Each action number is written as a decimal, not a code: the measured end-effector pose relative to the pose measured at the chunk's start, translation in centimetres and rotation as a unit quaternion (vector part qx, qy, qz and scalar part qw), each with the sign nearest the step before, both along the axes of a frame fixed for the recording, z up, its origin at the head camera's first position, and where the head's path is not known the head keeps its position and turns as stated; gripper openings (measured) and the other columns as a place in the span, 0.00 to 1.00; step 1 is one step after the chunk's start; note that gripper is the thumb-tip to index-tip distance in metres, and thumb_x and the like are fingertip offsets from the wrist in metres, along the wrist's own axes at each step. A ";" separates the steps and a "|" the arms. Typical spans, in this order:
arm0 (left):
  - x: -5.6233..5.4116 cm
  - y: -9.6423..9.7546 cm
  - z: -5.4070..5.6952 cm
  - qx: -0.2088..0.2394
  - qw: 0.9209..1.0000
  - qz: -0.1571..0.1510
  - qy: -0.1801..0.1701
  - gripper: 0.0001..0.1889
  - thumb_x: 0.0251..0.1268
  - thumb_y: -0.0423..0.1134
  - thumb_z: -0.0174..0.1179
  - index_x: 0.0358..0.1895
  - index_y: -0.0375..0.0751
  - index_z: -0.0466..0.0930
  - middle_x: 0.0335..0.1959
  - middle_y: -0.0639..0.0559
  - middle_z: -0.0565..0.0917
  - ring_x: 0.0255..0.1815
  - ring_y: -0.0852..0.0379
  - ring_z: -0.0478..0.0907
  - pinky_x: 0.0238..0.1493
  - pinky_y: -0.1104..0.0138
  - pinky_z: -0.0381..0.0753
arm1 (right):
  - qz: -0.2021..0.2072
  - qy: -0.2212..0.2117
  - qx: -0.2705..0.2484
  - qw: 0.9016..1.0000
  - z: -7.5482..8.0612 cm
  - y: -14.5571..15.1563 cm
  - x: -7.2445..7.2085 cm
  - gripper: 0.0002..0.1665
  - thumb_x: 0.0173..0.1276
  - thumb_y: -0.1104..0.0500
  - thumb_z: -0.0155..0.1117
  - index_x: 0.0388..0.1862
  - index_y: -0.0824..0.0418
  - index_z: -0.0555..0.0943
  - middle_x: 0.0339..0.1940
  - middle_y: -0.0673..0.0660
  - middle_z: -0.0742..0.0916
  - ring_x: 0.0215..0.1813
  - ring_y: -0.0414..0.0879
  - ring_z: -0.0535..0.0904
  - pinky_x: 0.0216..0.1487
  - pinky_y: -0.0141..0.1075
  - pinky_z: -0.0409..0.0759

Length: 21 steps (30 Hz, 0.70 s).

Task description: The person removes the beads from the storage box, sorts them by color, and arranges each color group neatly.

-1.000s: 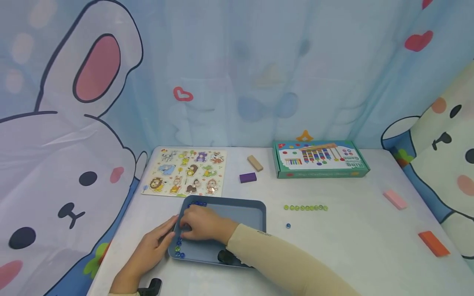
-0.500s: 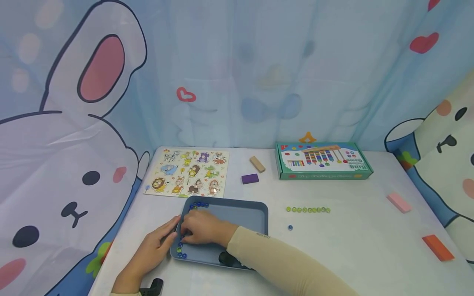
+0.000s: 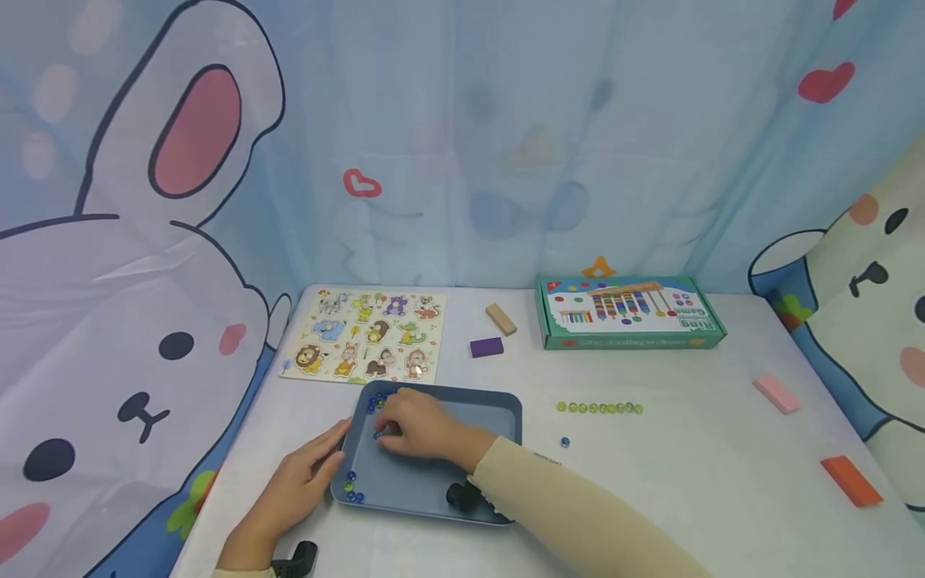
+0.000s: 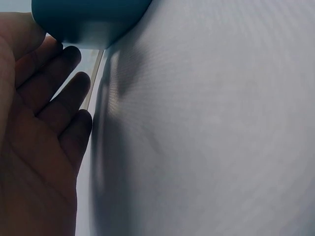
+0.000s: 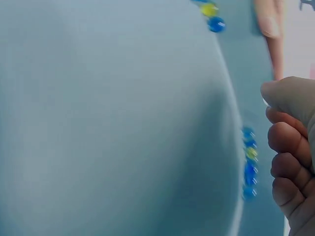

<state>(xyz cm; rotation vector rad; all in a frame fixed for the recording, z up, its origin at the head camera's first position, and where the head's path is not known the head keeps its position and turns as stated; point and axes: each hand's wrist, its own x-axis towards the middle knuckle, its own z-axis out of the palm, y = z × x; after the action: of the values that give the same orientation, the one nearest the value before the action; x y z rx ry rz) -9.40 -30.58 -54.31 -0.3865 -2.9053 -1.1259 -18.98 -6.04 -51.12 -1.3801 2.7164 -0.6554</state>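
Blue marble (image 3: 376,436) apparently pinched, the right hand (image 3: 421,425) has moved off the left wall of the tray (image 3: 412,486), baring a gap between far marbles (image 3: 372,406) and near marbles (image 3: 350,486); arranging seems unfinished. The left hand (image 3: 299,482), fingers extended, touches the tray.

"Ring Challenge Game" on green box (image 3: 631,315)

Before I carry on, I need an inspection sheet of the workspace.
Surface: white table.
Job's things: blue and yellow-green marbles in the left corners of a tray; outside, a row of yellow-green marbles and a lone blue marble.
Clutter: animal puzzle, green box, purple block, tan block, pink block, orange block.
Hands: left hand at the tray's edge; right hand over the tray, apparently pinching another blue marble.
Cables: nothing seen.
Surroundings: blue curtain with animal prints.
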 end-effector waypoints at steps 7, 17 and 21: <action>-0.1 0.0 0.0 -0.003 1.000 0.000 0.000 0.27 0.83 0.48 0.54 0.80 0.50 0.67 0.80 0.52 0.71 0.79 0.49 0.69 0.70 0.90 0.51 | -0.034 -0.002 -0.053 0.998 2.1 2.4 0.0 0.09 0.69 0.50 0.75 0.44 0.50 0.93 0.29 0.45 0.85 0.34 0.35 0.72 0.39 0.27 0.76; 0.0 0.0 -0.2 -0.016 1.000 0.016 -0.009 0.27 0.83 0.49 0.54 0.80 0.52 0.67 0.80 0.53 0.70 0.79 0.50 0.69 0.70 0.90 0.49 | -0.077 0.015 -0.104 0.992 4.0 5.9 0.4 0.07 0.67 0.51 0.77 0.40 0.51 0.92 0.29 0.45 0.85 0.38 0.38 0.74 0.38 0.28 0.75; 0.0 0.1 -0.1 -0.020 1.000 0.017 -0.013 0.27 0.84 0.50 0.53 0.80 0.54 0.67 0.80 0.53 0.70 0.80 0.50 0.69 0.70 0.89 0.50 | -0.095 0.019 -0.125 0.987 4.4 7.7 0.5 0.07 0.66 0.52 0.79 0.40 0.52 0.92 0.31 0.43 0.85 0.39 0.36 0.76 0.39 0.28 0.78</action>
<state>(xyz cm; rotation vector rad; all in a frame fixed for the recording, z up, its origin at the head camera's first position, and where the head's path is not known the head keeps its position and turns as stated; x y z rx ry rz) -9.42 -30.53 -54.36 -0.3247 -2.9494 -1.0771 -18.47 1.67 -46.76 -1.1914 2.9025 -1.0253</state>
